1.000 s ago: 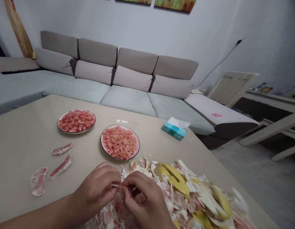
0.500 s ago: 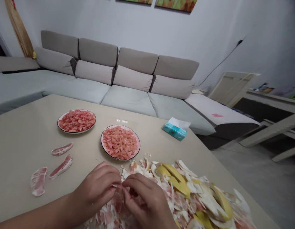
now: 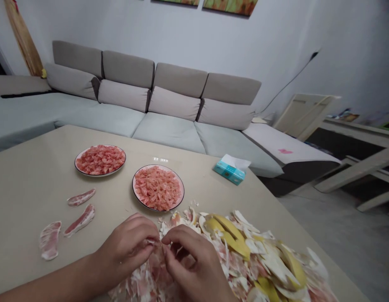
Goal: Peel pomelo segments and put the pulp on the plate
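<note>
My left hand [image 3: 128, 243] is closed, its fingertips pinching a small pale pink pomelo segment [image 3: 156, 246] that is mostly hidden by the fingers. My right hand [image 3: 194, 260] meets it from the right, thumb and index finger pinched at the same piece. Below and right of both hands spreads a heap of pomelo peel [image 3: 270, 260], white pith and thin pink membranes. Left of my left hand lie three pomelo segments [image 3: 81, 220] with white streaks, flat on the table.
Two dark-rimmed plates piled with pink pulp, a nearer plate [image 3: 183, 193] and a farther plate [image 3: 100, 174], stand beyond my hands. A blue tissue pack [image 3: 230, 171] lies near the table's [image 3: 21, 180] far right edge. A grey sofa [image 3: 169, 130] runs behind.
My fingers shift slightly at the pinched piece, and the right hand's thumb and index finger sit a little further apart. Plates, loose segments and peel heap stay put; the view moves slightly.
</note>
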Available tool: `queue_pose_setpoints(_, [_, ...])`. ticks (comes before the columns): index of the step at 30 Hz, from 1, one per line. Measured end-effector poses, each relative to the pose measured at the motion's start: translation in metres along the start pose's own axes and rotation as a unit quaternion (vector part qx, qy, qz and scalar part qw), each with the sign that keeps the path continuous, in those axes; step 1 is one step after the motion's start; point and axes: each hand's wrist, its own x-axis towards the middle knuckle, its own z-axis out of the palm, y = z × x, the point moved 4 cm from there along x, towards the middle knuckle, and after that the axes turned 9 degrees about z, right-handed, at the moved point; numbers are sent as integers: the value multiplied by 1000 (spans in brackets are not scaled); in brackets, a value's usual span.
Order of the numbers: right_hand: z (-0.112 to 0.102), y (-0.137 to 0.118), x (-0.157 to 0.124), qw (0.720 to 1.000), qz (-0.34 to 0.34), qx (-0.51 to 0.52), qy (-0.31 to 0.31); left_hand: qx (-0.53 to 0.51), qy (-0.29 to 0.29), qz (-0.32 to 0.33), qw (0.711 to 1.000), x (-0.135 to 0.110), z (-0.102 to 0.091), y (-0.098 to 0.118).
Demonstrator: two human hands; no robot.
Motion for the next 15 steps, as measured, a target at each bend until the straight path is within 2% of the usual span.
queue_pose_setpoints(4, [3, 2, 0, 1000, -19, -8, -3, -3, -5, 9, 1000, -1, 1, 1])
queue_pose_setpoints(8, [4, 6, 0, 1000, 22, -18, -9, -30, 1, -9, 1000, 0, 4, 0])
queue_pose_setpoints(15, [5, 13, 4, 989, 132, 58, -35, -125, 8, -149, 981, 4, 6, -8])
